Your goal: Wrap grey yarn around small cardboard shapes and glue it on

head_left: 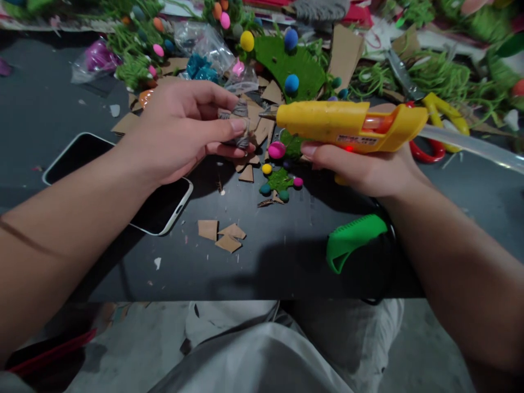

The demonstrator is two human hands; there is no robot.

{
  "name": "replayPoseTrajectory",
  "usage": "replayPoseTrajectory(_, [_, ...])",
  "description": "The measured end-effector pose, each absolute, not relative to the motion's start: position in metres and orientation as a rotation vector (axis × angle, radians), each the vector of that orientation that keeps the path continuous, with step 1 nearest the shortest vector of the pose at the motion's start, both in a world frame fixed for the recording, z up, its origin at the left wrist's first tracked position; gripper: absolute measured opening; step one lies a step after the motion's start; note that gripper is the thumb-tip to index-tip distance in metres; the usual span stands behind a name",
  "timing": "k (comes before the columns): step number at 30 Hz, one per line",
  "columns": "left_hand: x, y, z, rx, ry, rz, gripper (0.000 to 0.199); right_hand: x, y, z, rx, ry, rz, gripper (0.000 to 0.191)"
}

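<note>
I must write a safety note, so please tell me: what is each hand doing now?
Left hand: closed on a grey yarn-wrapped piece.
Right hand: closed around a yellow hot glue gun.

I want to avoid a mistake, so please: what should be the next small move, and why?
Probably ease the yellow glue gun slightly left: its nozzle points at the grey yarn-wrapped piece in the left hand, but seems not to touch it.
</note>
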State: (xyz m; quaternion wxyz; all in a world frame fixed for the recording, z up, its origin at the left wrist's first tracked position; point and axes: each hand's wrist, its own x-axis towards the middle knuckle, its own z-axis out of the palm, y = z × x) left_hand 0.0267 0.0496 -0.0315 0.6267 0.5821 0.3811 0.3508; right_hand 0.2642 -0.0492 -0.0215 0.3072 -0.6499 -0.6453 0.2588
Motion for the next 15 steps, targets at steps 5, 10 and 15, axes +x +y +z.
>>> replayPoseTrajectory(5, [0.0242, 0.0518, -0.0347, 1.33, 0.831, 0.815, 0.021, 0.2651, -0.0489, -0.022, -1.682, -1.727, 0.68, 0.022])
replayPoseTrajectory(10, [0.024, 0.0536, -0.0359, 1.366, 0.825, 0.803, 0.023, 0.2652, -0.0483, -0.0224, -1.7, -1.713, 0.68, 0.023])
replayPoseTrajectory(15, [0.0265, 0.0498, -0.0323, 1.369, 0.881, 0.793, 0.021, 0.2664, -0.0492, -0.0234, -1.684, -1.709, 0.67, 0.025])
